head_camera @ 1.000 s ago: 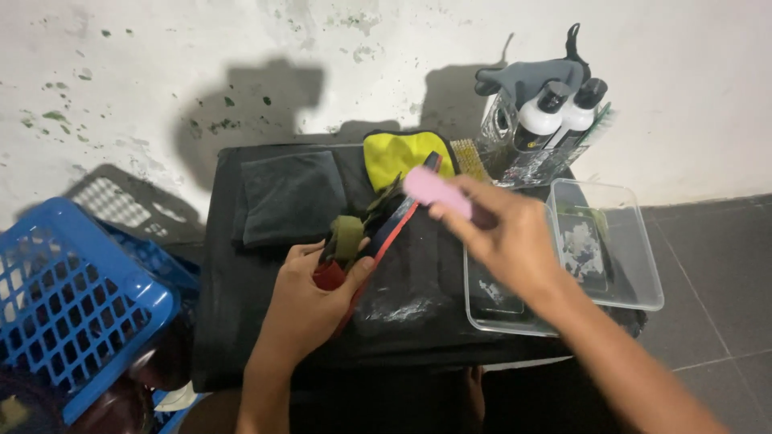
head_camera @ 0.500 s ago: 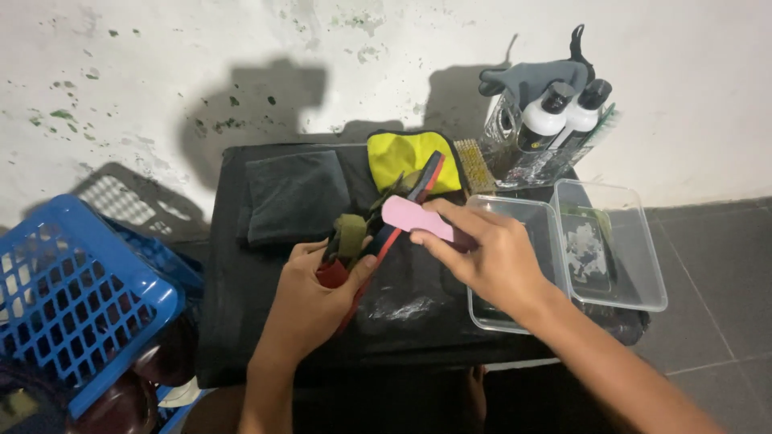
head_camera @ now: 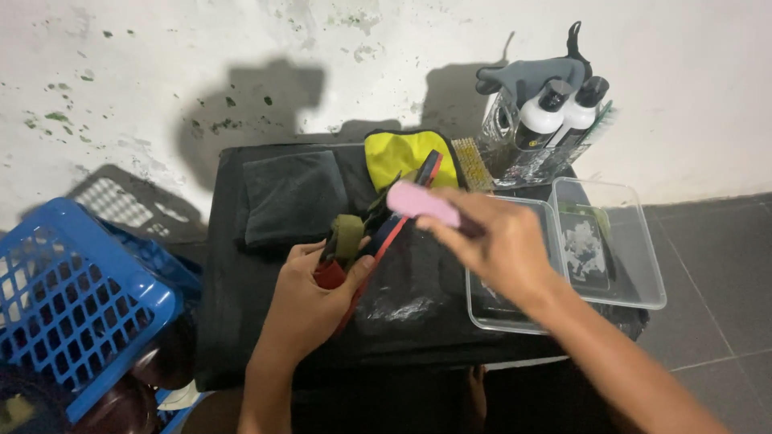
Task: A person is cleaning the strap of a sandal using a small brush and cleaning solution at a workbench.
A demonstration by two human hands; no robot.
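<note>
Right hand (head_camera: 503,241) grips pink brush (head_camera: 425,203), long axis pointing left over shoe (head_camera: 378,233); left hand (head_camera: 314,301) clasps shoe. Clear tub (head_camera: 643,273) just right.

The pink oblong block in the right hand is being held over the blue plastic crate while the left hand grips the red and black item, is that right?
Not quite. The head view shows the right hand holding the pink oblong block over the black cloth-covered table, not the blue plastic crate, which sits off to the left. The left hand does grip the red and black item.
</note>
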